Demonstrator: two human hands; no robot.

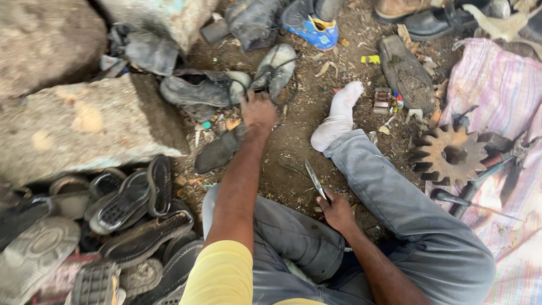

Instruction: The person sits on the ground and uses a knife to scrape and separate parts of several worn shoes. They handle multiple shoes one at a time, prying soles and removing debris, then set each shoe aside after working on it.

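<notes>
A worn grey shoe (pixel 275 69) lay upper centre, sole up, tilted; a bare-bladed knife (pixel 315 179) pointed up-left at lower centre.

A rusty gear (pixel 449 154) on striped cloth (pixel 502 85) — worn soles (pixel 135 209) heaped beside a stone block (pixel 84 124).

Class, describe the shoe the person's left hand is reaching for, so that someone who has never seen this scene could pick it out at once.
Start at the big pale stone block on the left and follow its upper right corner onto the dirt. There the left hand touches a worn grey laced shoe lying sole-up. Unlike the dusty black shoe beside it, which shows its opening, this one shows its pale sole.
</notes>
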